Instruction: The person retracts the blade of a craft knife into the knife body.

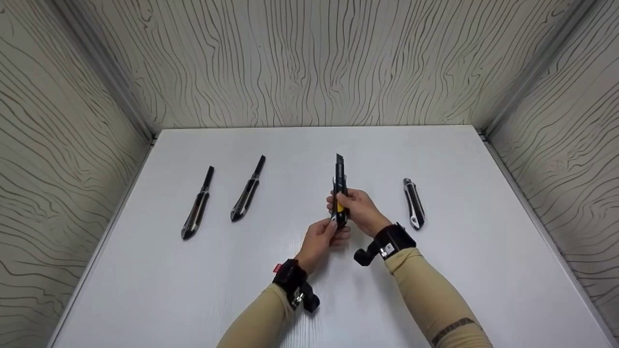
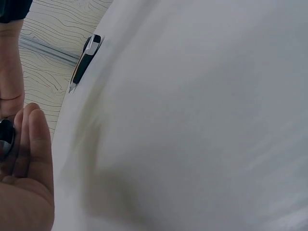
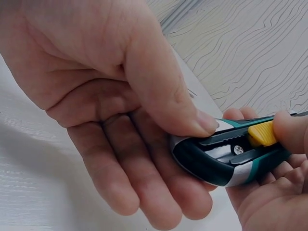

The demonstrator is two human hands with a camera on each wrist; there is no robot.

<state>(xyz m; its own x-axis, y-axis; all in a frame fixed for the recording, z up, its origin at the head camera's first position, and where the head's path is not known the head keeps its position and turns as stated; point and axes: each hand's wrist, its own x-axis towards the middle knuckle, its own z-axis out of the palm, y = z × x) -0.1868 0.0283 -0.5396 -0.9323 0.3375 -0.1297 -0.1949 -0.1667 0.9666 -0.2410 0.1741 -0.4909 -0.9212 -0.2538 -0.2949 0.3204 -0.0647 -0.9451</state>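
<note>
A utility knife [image 1: 340,175] with a black blade out points away from me over the middle of the table. My right hand [image 1: 361,209] grips its handle, thumb against the yellow slider [image 3: 262,134]. At the butt end, my left hand [image 1: 320,240] pinches the handle with the thumb on top and the fingers beneath. In the right wrist view the handle [image 3: 211,161] shows black, green and silver, with a small screw by the slider. The left wrist view catches only the butt [image 2: 6,137] beside the left fingers [image 2: 39,137].
Two utility knives, one far left [image 1: 196,212] and one nearer the middle [image 1: 245,198], lie with blades out on the white table [image 1: 145,290]. Another knife [image 1: 414,205] lies right of my hands, its blade in. Wood-patterned panels [image 1: 309,63] stand behind and at both sides.
</note>
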